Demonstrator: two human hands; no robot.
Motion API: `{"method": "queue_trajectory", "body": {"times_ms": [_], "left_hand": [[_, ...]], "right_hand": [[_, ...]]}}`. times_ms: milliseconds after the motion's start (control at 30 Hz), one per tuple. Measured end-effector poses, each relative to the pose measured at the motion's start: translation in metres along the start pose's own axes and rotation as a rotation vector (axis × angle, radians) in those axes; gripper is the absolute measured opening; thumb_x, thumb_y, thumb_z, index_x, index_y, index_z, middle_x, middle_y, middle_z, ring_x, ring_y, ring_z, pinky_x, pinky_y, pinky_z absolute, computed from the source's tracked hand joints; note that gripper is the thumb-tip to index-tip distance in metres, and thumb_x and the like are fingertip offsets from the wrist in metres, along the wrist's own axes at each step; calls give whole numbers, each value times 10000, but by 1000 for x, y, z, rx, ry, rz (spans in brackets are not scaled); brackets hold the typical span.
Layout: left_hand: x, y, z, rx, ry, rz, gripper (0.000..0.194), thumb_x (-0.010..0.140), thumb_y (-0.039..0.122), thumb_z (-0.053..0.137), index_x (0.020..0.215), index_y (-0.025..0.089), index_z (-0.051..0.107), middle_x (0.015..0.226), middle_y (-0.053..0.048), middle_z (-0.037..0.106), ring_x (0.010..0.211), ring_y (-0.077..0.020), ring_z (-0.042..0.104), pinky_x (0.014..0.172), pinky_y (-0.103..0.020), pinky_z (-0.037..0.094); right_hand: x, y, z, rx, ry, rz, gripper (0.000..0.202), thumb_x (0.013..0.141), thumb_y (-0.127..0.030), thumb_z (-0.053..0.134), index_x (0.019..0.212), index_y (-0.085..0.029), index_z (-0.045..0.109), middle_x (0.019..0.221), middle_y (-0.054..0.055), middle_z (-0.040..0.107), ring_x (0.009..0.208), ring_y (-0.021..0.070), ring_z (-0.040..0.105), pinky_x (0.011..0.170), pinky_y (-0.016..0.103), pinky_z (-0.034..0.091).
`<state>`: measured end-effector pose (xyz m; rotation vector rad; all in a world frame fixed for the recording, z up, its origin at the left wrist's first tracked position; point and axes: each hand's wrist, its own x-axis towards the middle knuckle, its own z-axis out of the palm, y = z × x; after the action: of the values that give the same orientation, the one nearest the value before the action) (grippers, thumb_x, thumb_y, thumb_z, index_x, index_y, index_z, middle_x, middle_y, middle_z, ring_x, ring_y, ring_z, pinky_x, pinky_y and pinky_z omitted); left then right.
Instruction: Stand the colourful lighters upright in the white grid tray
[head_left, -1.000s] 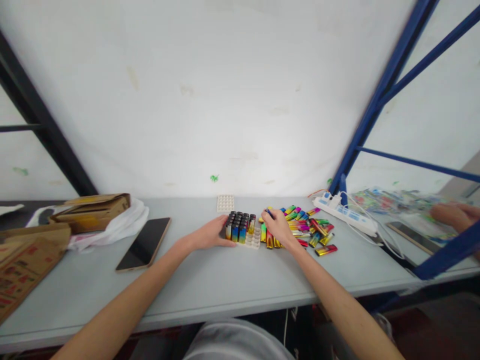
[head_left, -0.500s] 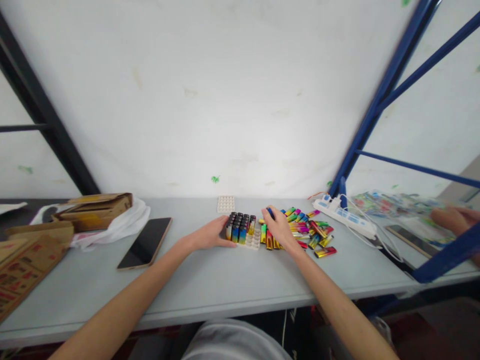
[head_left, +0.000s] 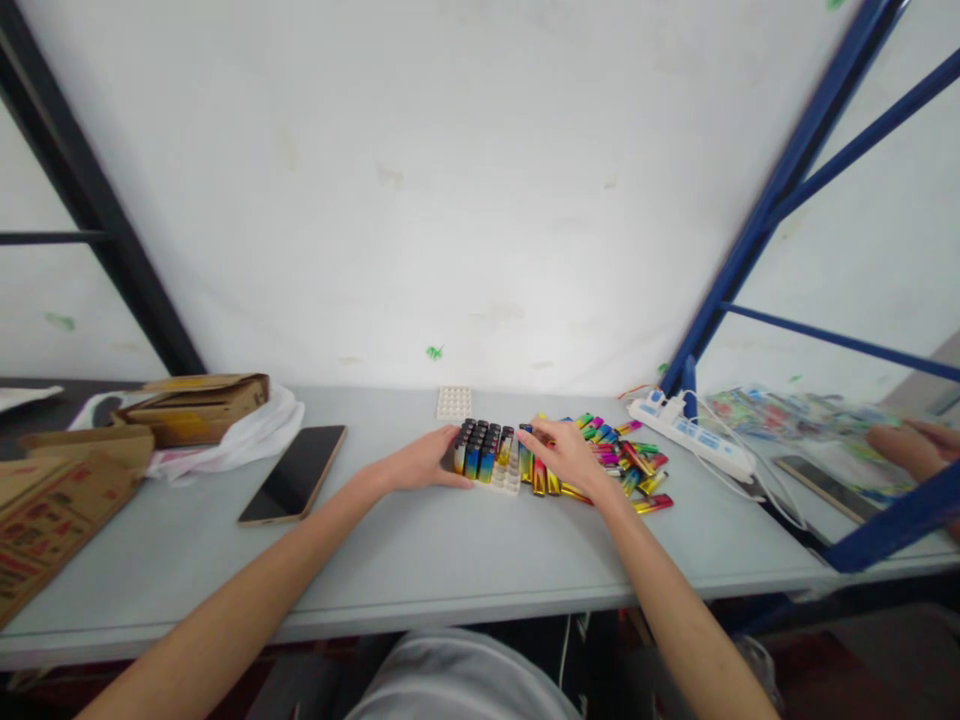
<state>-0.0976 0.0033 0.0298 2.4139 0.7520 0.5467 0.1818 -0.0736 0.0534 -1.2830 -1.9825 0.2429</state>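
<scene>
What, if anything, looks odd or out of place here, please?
A green smudge marks the pale wall. Also, colourful lighters lie jumbled beside the right hand, unlike the upright ones in the white tray.

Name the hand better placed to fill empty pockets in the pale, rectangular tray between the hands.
Probably the right hand: it is beside the empty pockets, above loose, shiny multicoloured pieces; the left hand cups the opposite, filled end of the tray.

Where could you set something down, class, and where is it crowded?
The tabletop is bare between the forearms, in front of the partly filled tray, and between phone and rear tray. Crowded: from that filled tray past the right hand and shiny heap to the power strip.
</scene>
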Motion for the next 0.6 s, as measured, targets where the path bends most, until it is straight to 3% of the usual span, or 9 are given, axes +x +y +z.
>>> {"method": "queue_trajectory", "body": {"times_ms": [167,333,500,600], "left_hand": [[0,-2,0,-3,-4,-11,781,724,511,878,1357,174,567,1367,-137,647,1255,-365,602,1115,-467,454],[0,-4,1,-30,-4,-13,788,715,510,881,1365,195,565,1374,-130,645,1251,-363,602,1115,-478,455],[-1,-2,1,-15,0,-14,768,717,491,880,1346,173,575,1340,-136,659,1227,-366,614,1100,-475,465],[-1,0,0,-9,0,-1,776,729,514,870,1358,181,561,1356,-125,650,1247,-355,604,1117,-456,454]], "right_hand": [[-2,5,7,9,-83,-30,474,1014,-544,530,672,-218,560,597,-13,561,561,153,436,593,276,281],[0,9,16,-73,-193,-65,349,1015,-477,571,792,-220,647,681,16,637,604,172,510,631,282,322],[3,6,16,-119,-222,-58,385,982,-534,621,764,-219,649,698,32,668,622,179,542,632,282,333],[3,14,4,-133,-127,-4,495,1050,-547,471,710,-219,618,670,23,655,615,176,546,649,285,355]]}}
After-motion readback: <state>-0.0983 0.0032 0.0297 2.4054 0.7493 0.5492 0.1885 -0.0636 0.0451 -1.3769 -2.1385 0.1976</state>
